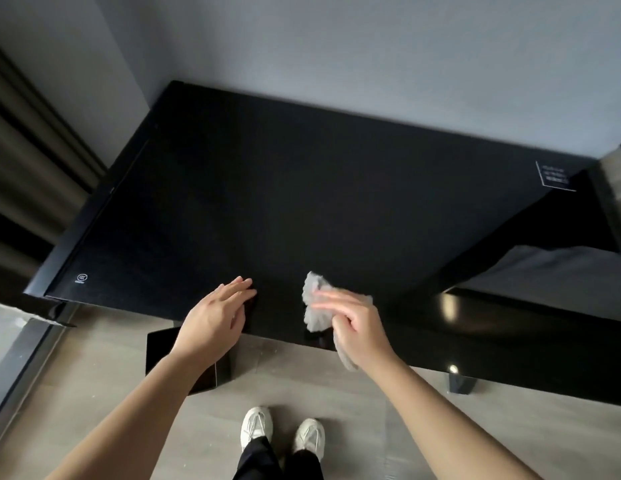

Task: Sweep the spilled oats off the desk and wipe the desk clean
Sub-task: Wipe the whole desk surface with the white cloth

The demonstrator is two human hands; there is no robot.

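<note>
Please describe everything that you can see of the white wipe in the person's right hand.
The wipe is thin, whitish-grey and crumpled, and it looks like soft paper or non-woven cloth. The right hand grips it round its middle. One bunched end sticks out beyond the hand onto the black desk, near its front edge. The other end hangs out below the palm, past the desk edge. Whether it is wet cannot be told.
</note>
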